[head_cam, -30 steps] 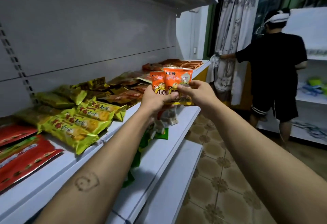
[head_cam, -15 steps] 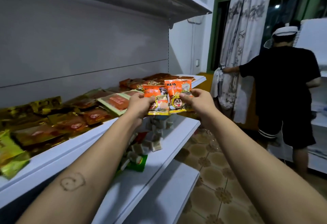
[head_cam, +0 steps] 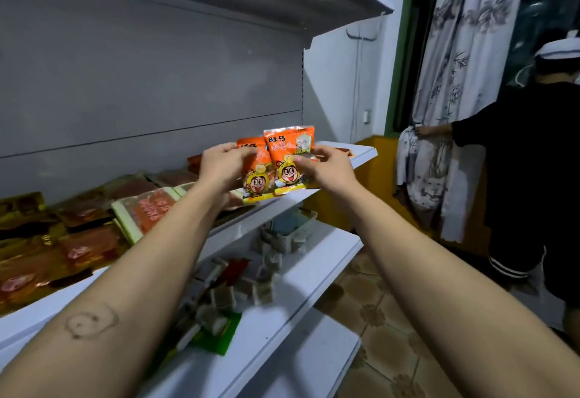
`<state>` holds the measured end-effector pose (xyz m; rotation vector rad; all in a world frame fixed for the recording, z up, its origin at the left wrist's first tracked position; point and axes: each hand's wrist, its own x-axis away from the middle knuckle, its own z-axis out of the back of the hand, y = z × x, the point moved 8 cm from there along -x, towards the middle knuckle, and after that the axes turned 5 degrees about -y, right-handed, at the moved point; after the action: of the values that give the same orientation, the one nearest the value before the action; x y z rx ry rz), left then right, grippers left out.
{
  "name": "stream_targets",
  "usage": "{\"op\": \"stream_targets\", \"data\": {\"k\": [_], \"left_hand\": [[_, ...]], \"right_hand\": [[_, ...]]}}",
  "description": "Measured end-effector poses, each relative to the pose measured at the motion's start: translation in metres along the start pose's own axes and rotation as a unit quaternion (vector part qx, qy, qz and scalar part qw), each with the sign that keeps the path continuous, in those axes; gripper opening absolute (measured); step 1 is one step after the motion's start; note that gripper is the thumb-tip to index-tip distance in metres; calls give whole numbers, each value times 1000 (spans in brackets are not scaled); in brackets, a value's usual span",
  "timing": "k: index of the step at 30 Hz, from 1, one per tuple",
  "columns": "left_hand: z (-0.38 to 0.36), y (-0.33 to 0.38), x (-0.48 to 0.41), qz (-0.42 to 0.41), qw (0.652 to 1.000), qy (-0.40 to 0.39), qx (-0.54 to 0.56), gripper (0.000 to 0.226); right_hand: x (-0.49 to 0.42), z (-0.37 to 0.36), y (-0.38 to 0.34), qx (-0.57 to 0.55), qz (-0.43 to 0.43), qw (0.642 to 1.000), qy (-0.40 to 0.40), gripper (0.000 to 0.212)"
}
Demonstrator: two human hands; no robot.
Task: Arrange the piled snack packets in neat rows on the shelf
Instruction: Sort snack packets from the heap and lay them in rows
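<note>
Both grips are holding packets: your left grip [head_cam: 219, 167] curls round the left side of the left orange packet [head_cam: 255, 177], and your right grip [head_cam: 326, 170] pinches the right orange packet [head_cam: 287, 159] by its right side, thumb across the printed face. The pair stands upright and side by side, the right one lapping a little over the left, in the air just above the front edge of the shelf [head_cam: 361, 156] near its right end. This looks like the squaring-up step before you lay them down. Level the two bottom seams first, since the right packet sits higher than the left. Flat packets [head_cam: 150, 209] already cover the middle and left of the shelf, so aim for the right end. How much room lies behind your hands is hidden, so look before you lower. Lay the pair face up with their sides square to the front edge. Glossy pouches like these probably slide on each other, so settle one fully before you release the other, then press it flat. Mind the front edge: a packet set down short would likely drop to the lower shelf [head_cam: 329, 250] among the small sachets [head_cam: 260, 291].
</note>
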<state>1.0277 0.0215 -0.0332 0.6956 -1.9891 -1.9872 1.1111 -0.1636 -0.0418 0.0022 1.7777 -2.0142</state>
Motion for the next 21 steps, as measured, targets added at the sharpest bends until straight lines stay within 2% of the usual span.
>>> {"op": "stream_targets", "data": {"k": [2,4,7,13,17,21], "left_hand": [[7,2,-22,6,1000,26,14,12],[13,5,-40,2,999,42,8,16],[21,8,-60,-13,997,72,-18,13],[35,-1,-96,-20,982,173,-72,21],[23,-27,-111,26,961,207,-181,21],[7,-44,-124,51,945,240,-217,16]], "right_hand": [[-21,4,-1,-2,7,1000,10,44],[-39,10,-2,-17,7,1000,25,33],[-71,12,-1,-58,3,998,22,25],[-139,-15,22,20,8,998,-54,44],[-170,-30,53,78,23,990,-114,49],[-190,-36,67,120,73,972,-187,57]]}}
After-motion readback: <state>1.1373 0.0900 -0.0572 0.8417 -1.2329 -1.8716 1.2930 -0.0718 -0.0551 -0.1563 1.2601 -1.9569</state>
